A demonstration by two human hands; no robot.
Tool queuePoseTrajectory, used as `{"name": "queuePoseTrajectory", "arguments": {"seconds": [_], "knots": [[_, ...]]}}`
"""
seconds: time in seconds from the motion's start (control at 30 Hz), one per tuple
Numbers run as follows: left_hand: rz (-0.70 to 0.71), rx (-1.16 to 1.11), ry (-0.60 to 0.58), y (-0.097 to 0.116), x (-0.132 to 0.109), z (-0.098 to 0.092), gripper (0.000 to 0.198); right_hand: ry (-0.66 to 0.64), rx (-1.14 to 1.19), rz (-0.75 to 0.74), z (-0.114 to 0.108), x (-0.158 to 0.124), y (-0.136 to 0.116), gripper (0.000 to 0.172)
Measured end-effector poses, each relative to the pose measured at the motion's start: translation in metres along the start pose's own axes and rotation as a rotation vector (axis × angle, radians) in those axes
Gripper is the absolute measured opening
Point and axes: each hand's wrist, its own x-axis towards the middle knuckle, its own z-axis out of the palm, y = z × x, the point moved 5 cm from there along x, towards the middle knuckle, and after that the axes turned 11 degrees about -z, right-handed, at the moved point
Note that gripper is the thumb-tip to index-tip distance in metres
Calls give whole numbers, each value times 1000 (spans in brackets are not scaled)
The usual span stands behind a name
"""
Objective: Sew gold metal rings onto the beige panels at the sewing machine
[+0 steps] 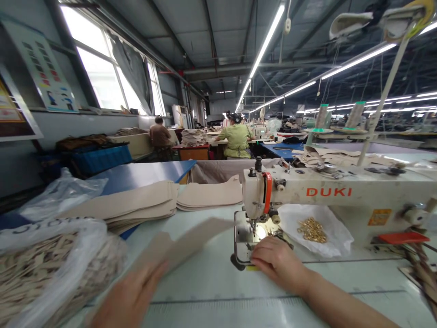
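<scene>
My left hand (131, 291) is closed on a beige fabric panel (201, 239), blurred by motion, that slants up toward the sewing machine (290, 187). At the front of the machine's needle plate (243, 248), just below the lit needle area, rests my right hand (282, 264). Its fingers are bent and pressed together, and whatever is between them is hidden. Small gold metal pieces (311, 230) lie on white sheeting (332, 228) under the machine arm, right of that hand.
Stacked beige panels (136, 202) and a second stack (211, 193) lie behind my left hand. A clear plastic bag (58, 291) holds small beige pieces at left. Thread cones (321, 118) stand at right. Two people (235, 139) sit farther off.
</scene>
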Motion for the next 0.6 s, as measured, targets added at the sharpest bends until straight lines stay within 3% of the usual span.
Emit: {"name": "queuePoseTrajectory", "arguments": {"seconds": [0.1, 0.17, 0.2, 0.23, 0.3, 0.37, 0.5, 0.6], "knots": [[-184, 84, 287, 22, 63, -47, 35, 1, 7, 16, 2, -1, 1, 17], [-110, 121, 347, 49, 108, -55, 33, 3, 11, 33, 3, -2, 2, 17], [-42, 130, 331, 62, 130, -50, 32, 4, 15, 41, 3, -2, 3, 17], [30, 146, 233, 72, 150, -37, 34, 4, 20, 47, 3, -2, 4, 18], [36, 161, 168, 81, 181, -4, 37, 3, 33, 53, 3, -1, 5, 19], [5, 184, 112, 80, 195, 38, 38, 5, 41, 50, 3, -1, 6, 20], [-34, 229, -4, 65, 189, 115, 28, 17, 53, 47, 3, -2, 12, 20], [-37, 241, -43, 56, 180, 140, 36, 2, 70, 59, 5, -3, 16, 19]]}}
